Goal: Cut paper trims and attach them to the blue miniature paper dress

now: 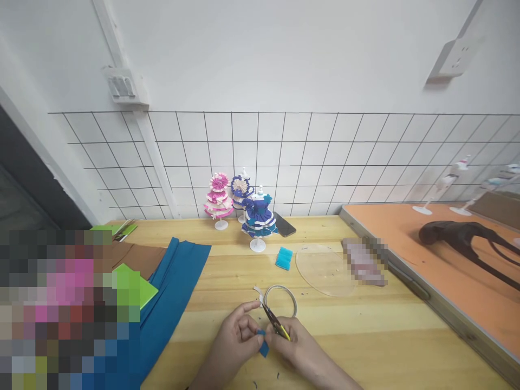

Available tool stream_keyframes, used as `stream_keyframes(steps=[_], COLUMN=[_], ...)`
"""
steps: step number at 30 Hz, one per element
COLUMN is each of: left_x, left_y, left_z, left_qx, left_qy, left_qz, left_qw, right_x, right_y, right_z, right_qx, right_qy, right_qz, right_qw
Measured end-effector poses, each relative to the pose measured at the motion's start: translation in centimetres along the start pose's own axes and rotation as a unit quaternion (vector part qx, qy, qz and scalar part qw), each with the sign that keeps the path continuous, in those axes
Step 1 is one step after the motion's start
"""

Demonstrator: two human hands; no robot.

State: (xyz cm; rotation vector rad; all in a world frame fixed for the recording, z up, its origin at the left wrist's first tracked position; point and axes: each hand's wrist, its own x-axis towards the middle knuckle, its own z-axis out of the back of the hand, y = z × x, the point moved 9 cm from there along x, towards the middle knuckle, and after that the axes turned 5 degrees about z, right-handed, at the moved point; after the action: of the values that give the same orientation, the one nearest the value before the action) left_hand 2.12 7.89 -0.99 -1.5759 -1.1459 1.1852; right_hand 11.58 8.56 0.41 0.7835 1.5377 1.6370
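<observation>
At the far left I get only a pixelated block that hides whatever sits there, and beside it green paper sheets, a brown sheet and a long strip of teal crepe paper running off the bottom edge. Moving in along the wooden table, my left hand pinches a small blue paper scrap between thumb and fingertips, low in the middle of the view; the scrap is partly covered by the fingers, so its full shape is unclear. Touching it from the other side, my right hand is closed on small scissors, whose handles vanish inside the grip; I cannot tell whether the blades are parted. Just behind the hands lies a tape ring. Further back stand three paper dress models, with a phone partly behind the blue one. Then come a blue paper stack, a clear round disc that is hard to make out against the wood, a second pixelated patch, and an orange board cut off at the right with a dark shape on it.
</observation>
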Motion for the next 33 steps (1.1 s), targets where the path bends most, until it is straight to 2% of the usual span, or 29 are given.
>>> stream_keyframes(steps=[5,9,16,20,26,28,33], left_x=[0.0,0.4,0.2,0.2,0.3,0.3,0.3], left_y=[-0.1,0.0,2.1,2.1,1.8,1.6,1.1], left_z=[0.1,0.6,-1.0,-1.1,-0.3,0.1,0.9], left_qx=[0.002,-0.049,-0.163,-0.176,-0.172,-0.181,-0.204], left_qy=[-0.009,-0.028,0.016,0.012,-0.014,-0.023,-0.033], left_qz=[-0.005,-0.009,0.105,0.107,0.083,0.076,0.059], left_qw=[1.000,0.998,0.981,0.978,0.981,0.980,0.977], right_x=[0.0,0.2,0.0,-0.2,0.0,0.2,0.2], right_y=[0.5,0.8,0.7,0.8,1.5,0.9,-3.0], right_z=[0.3,1.2,2.1,1.7,1.4,1.4,0.4], right_qx=[-0.029,-0.037,-0.001,0.008,-0.004,0.014,0.104], right_qy=[-0.013,-0.064,-0.145,-0.151,-0.131,-0.113,-0.058], right_qz=[0.033,0.049,0.072,0.089,0.094,0.072,-0.062], right_qw=[0.999,0.996,0.987,0.984,0.987,0.991,0.991])
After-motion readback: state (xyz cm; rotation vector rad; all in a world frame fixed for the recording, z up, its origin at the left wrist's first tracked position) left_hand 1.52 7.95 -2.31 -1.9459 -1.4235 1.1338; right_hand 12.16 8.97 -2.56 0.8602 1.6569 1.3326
